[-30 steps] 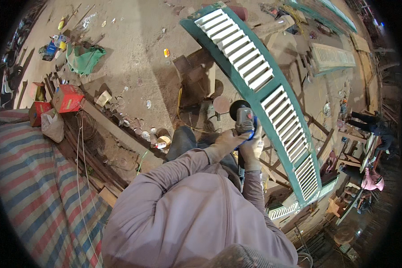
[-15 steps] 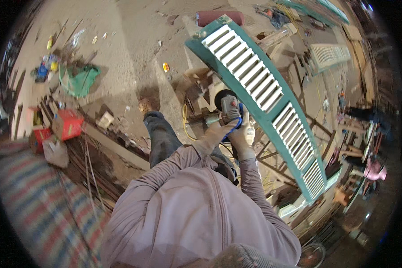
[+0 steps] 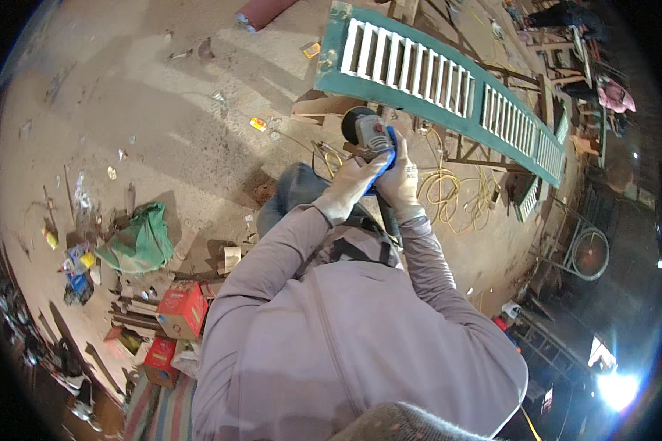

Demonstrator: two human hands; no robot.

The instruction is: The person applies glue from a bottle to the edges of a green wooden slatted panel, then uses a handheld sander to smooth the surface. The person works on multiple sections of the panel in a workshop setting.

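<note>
Both of my gloved hands are closed around an angle grinder [image 3: 375, 137] with a grey head, a blue body and a dark round disc at its far end. My left hand [image 3: 351, 186] wraps it from the left side, and my right hand [image 3: 400, 182] grips it from the right. Just beyond the disc lies a long green louvred shutter [image 3: 412, 101] with white slats, raised above the floor on wooden supports. A small gap shows between the disc and the shutter's near edge.
Yellow cable [image 3: 443, 192] lies coiled on the floor at right. To the left are a green cloth [image 3: 141, 239], red boxes [image 3: 182, 309] and scattered scraps. A dark red roll [image 3: 265, 11] lies at the far edge. A wheel [image 3: 588, 253] stands at right, near a bright light [image 3: 617, 389].
My view has turned, so the shutter now stretches more sideways across the upper right. The grinder, still in both hands, sits slightly higher in the picture.
</note>
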